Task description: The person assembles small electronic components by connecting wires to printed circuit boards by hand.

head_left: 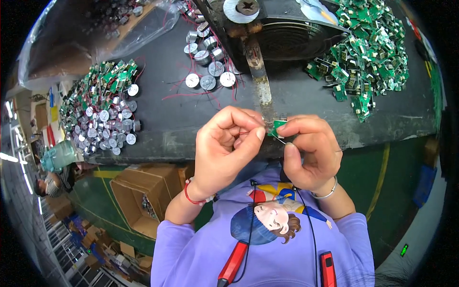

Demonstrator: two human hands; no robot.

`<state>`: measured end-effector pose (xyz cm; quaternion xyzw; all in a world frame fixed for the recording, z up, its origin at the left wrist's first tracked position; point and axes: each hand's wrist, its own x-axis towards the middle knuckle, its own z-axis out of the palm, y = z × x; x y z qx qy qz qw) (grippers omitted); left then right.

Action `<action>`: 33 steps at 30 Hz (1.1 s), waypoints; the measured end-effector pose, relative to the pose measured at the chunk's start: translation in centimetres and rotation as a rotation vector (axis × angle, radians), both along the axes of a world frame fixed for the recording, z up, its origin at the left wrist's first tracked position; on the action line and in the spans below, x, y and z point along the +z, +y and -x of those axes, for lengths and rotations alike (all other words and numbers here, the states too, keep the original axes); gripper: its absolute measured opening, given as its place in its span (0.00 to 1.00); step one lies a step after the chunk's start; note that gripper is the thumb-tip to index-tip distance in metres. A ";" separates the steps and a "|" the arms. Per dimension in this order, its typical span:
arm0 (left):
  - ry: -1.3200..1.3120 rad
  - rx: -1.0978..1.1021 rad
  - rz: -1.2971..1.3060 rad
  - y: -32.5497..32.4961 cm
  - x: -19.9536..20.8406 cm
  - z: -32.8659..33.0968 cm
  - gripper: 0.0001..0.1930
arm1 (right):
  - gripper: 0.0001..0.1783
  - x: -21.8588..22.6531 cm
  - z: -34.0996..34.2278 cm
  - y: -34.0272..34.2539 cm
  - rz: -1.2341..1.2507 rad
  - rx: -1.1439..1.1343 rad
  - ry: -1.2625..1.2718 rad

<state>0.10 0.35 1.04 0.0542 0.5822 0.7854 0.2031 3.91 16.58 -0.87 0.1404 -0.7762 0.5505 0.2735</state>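
Note:
My left hand (224,143) is closed in a pinch on a thin red wire (244,133), whose far end is hidden by the fingers. Close beside it, my right hand (313,149) grips a small green circuit board (277,128) between thumb and fingers. A thin silvery wire (280,140) shows just under the board by the right thumb. Both hands meet at the table's near edge, at the lower tip of a worn metal bar (261,86). That bar slopes down from a dark stand with a large screw (247,6); whether the board touches it, I cannot tell.
Round metal motors with red wires (208,82) lie beyond my left hand. Farther left sits a heap of motors with boards (106,115), near a clear plastic bag (95,43). Loose green boards (370,57) are piled at right. An open cardboard box (138,196) stands below the table.

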 end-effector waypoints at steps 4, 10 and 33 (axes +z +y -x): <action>0.012 -0.017 0.045 -0.3 -0.7 -0.4 0.04 | 0.09 -0.3 -0.5 0.1 0.001 0.028 -0.065; -0.003 -0.025 0.055 -0.6 -0.3 -0.3 0.04 | 0.06 -0.5 -0.4 0.0 0.022 0.059 -0.050; 0.737 -0.030 1.109 -4.9 -0.5 -1.5 0.20 | 0.09 -2.1 -5.4 2.1 0.121 0.068 -0.307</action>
